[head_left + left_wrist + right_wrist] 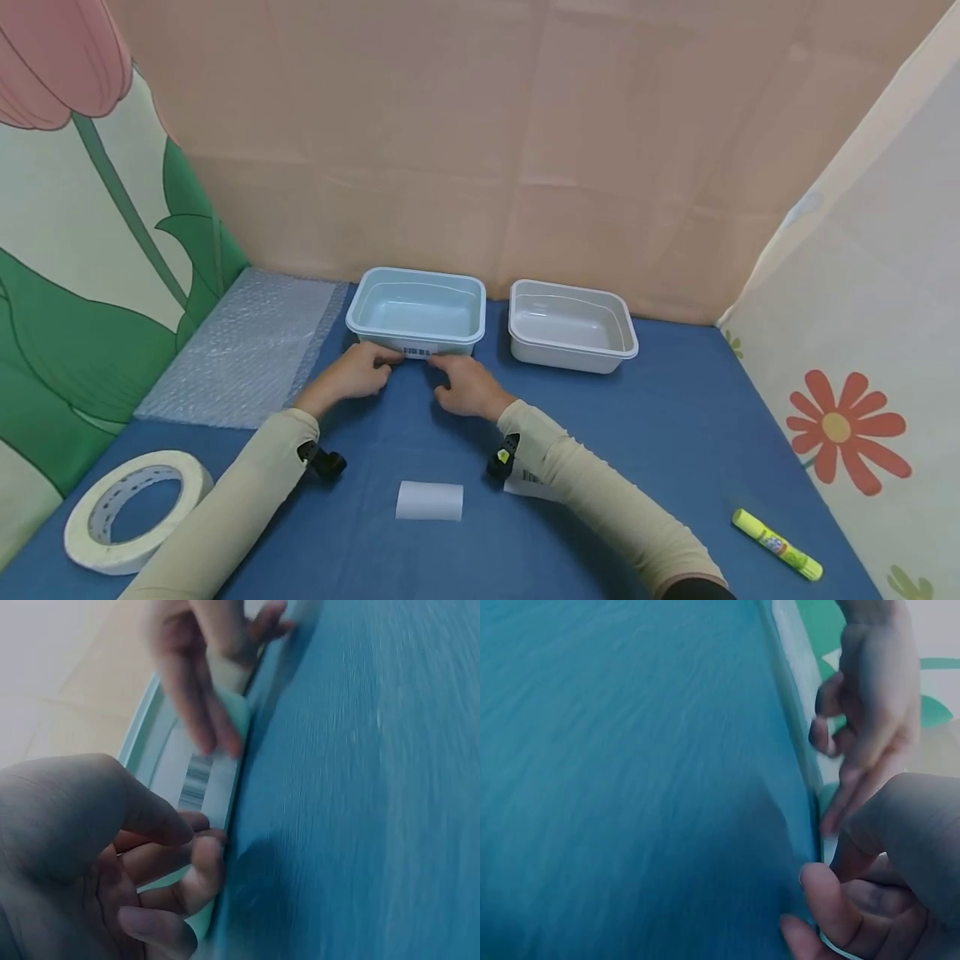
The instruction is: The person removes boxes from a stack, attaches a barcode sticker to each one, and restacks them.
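A light blue plastic tub (416, 304) stands at the back of the table, and a white barcode label (420, 352) lies against its front wall. My left hand (363, 371) touches the label's left end with an outstretched finger, the others loosely bent. From the other side my right hand (468, 385) reaches the label's right end with its fingertips. In the left wrist view the barcode label (196, 780) shows blurred between both hands. The right wrist view shows the left hand (877, 712) opposite the right one; the label is mostly hidden there.
Right of the blue tub stands a greyish-white tub (573, 325). Bubble wrap (240, 350) lies at the left, with a roll of white tape (86, 517) in front. A curled white paper (429, 501), a barcode sheet (528, 486) partly under the right forearm, and a yellow-green glue stick (777, 544) lie nearer.
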`<state>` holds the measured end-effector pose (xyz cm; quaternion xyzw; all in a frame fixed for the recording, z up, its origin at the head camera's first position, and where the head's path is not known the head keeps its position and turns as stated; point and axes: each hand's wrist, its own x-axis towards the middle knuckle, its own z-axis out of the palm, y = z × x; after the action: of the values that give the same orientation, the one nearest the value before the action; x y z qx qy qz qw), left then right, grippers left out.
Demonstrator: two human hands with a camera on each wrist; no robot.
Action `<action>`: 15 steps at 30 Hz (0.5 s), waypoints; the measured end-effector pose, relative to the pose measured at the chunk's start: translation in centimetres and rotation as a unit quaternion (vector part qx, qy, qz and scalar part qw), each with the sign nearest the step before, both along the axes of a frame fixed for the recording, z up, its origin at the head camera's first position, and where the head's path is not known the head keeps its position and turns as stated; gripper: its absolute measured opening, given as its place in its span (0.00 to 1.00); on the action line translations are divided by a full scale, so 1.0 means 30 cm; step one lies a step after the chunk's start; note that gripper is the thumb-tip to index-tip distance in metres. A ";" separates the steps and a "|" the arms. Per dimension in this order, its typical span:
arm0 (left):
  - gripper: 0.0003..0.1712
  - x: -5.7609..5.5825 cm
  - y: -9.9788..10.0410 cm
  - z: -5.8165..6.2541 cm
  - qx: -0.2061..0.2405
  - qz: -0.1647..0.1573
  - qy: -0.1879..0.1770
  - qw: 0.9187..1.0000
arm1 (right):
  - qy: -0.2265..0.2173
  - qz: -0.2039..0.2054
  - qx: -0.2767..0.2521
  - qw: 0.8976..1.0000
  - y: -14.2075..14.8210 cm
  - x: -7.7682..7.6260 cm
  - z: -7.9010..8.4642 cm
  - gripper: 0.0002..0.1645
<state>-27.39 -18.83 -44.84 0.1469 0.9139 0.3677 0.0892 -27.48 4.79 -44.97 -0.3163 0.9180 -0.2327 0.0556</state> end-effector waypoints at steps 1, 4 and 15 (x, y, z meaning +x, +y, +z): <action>0.26 0.000 0.013 0.002 0.001 -0.007 -0.003 1.000 | 0.001 0.005 0.000 1.000 -0.006 0.000 -0.001 0.34; 0.27 -0.004 0.043 0.004 0.007 -0.024 -0.010 1.000 | 0.002 0.010 -0.001 1.000 -0.016 0.000 -0.008 0.36; 0.26 0.010 -0.028 0.028 -0.057 0.011 0.002 0.998 | -0.007 -0.014 -0.004 1.000 0.021 -0.014 -0.010 0.31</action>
<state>-27.09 -19.65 -43.99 0.1321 0.9353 0.3154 0.0911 -27.89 5.43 -45.27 -0.3022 0.9208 -0.2396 0.0579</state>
